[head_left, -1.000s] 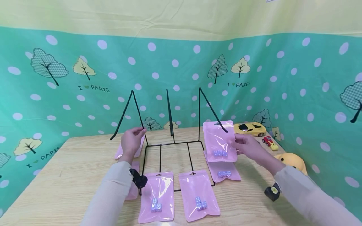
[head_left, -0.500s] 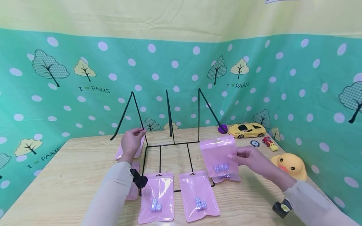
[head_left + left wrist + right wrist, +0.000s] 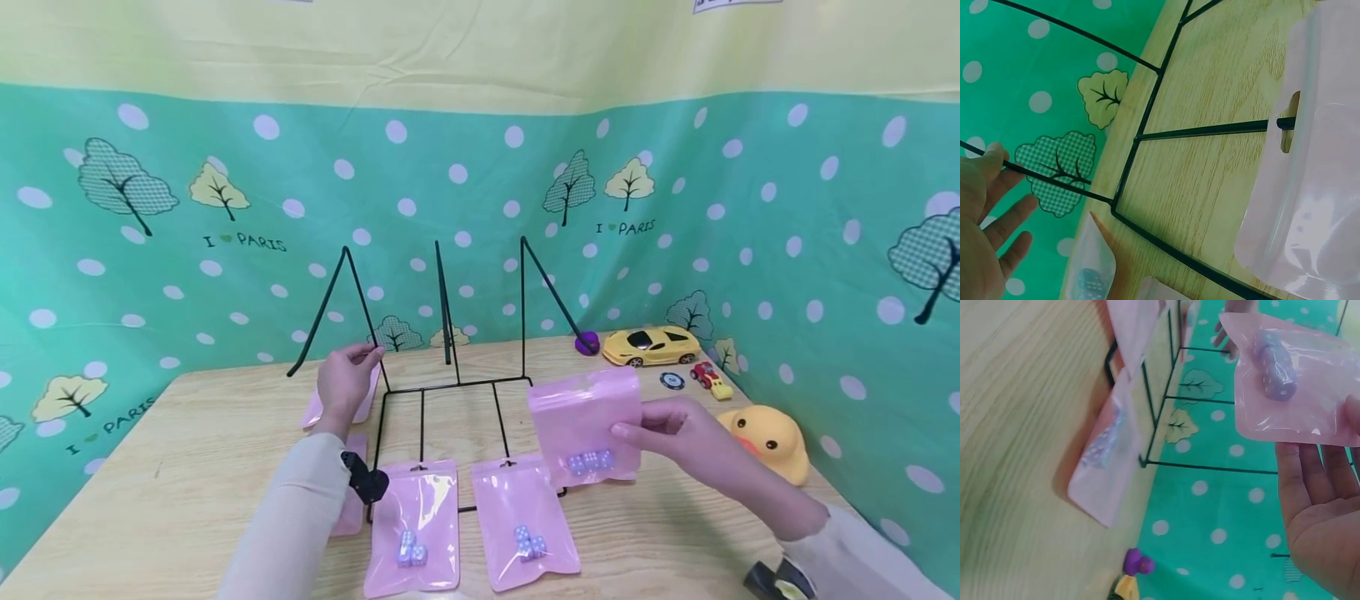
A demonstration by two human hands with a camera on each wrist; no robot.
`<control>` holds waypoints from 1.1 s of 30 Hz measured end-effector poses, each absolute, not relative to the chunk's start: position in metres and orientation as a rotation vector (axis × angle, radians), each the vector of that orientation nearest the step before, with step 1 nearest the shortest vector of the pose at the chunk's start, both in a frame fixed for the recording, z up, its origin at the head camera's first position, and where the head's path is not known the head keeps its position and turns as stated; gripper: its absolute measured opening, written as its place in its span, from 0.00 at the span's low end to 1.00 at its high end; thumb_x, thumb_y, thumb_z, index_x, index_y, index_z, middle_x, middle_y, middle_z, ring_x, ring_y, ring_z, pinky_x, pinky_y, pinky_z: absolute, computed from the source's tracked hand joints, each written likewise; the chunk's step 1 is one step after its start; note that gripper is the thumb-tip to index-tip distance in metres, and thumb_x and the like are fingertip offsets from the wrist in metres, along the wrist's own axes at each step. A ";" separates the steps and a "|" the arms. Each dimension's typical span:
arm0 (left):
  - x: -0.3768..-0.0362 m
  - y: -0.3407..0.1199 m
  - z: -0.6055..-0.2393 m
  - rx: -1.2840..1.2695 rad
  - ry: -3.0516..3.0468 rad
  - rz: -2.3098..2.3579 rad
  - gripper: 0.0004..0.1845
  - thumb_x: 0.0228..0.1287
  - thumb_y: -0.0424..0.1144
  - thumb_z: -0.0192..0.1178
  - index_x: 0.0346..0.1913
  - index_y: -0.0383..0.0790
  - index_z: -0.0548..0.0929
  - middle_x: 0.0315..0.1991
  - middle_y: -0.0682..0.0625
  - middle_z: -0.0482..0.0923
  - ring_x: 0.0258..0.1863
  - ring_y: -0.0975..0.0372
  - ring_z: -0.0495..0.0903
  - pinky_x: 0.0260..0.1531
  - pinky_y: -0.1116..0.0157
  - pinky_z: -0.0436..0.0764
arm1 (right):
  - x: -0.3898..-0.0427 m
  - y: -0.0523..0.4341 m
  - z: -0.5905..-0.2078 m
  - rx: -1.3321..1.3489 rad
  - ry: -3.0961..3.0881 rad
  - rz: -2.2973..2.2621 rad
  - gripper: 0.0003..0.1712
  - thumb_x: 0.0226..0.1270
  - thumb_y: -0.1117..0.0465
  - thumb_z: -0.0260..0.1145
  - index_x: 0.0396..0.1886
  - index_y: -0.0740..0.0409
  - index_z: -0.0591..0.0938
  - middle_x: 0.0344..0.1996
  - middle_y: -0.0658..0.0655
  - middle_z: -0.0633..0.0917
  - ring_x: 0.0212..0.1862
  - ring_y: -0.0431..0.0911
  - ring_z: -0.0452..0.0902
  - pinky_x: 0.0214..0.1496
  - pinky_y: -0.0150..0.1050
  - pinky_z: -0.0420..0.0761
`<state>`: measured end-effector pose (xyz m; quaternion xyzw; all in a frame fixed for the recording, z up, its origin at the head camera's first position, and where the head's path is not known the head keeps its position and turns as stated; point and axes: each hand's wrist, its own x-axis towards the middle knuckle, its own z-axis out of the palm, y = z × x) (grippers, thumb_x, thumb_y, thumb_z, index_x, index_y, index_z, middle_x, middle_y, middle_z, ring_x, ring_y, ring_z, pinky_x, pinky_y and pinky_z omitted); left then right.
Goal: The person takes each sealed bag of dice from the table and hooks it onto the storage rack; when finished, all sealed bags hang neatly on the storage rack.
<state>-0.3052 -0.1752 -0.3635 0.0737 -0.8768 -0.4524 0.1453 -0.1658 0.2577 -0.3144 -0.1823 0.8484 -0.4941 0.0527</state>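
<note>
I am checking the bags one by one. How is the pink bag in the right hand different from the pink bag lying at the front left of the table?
The held pink bag is off the table, pinched at its edge by the right hand; the front left pink bag lies flat on the table, untouched. The held one shows its dice in a row, the other in a cluster. Both are pink, glossy and hold small bluish dice.
</note>
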 end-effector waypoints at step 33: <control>-0.307 -0.177 -0.366 0.200 -2.517 -1.291 0.20 0.75 0.47 0.61 0.58 0.34 0.85 0.52 0.37 0.85 0.55 0.46 0.82 0.54 0.49 0.77 | -0.148 0.250 -0.279 -0.777 2.604 -1.660 0.10 0.76 0.68 0.60 0.41 0.61 0.88 0.31 0.52 0.88 0.36 0.45 0.81 0.44 0.36 0.82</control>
